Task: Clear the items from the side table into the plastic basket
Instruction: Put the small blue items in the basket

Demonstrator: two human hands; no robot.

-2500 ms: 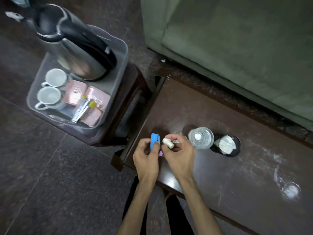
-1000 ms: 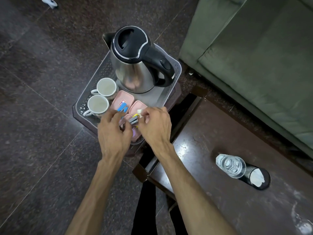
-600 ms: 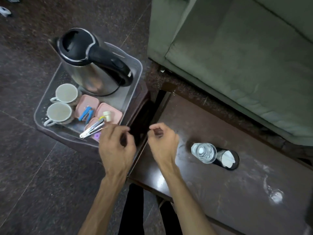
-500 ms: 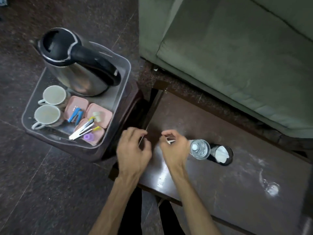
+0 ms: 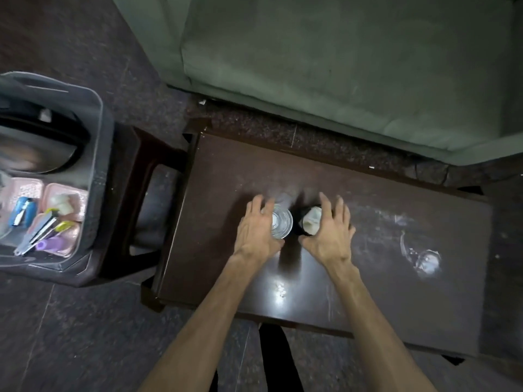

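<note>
Left hand [image 5: 259, 232] cups a clear glass [image 5: 280, 223]; right hand [image 5: 329, 232] cups a black holder [image 5: 308, 224] containing something white, mid-worktop [image 5: 396, 278].

A dark brown side table [image 5: 368, 278], its top streaked with whitish smudges, fills the centre of the frame beneath a muted green sofa [image 5: 325, 60] across the top. At mid-table stand a clear glass [image 5: 281, 224] and a black cup [image 5: 308, 224] with white inside. At the left edge, a translucent grey plastic basket [image 5: 97, 154] holds pale pink containers [image 5: 68, 196], a blue stapler [image 5: 22, 210], a purple item [image 5: 52, 244] and a yellow-tipped tool [image 5: 63, 225]. The floor [image 5: 85, 335] is dark speckled stone.
</note>
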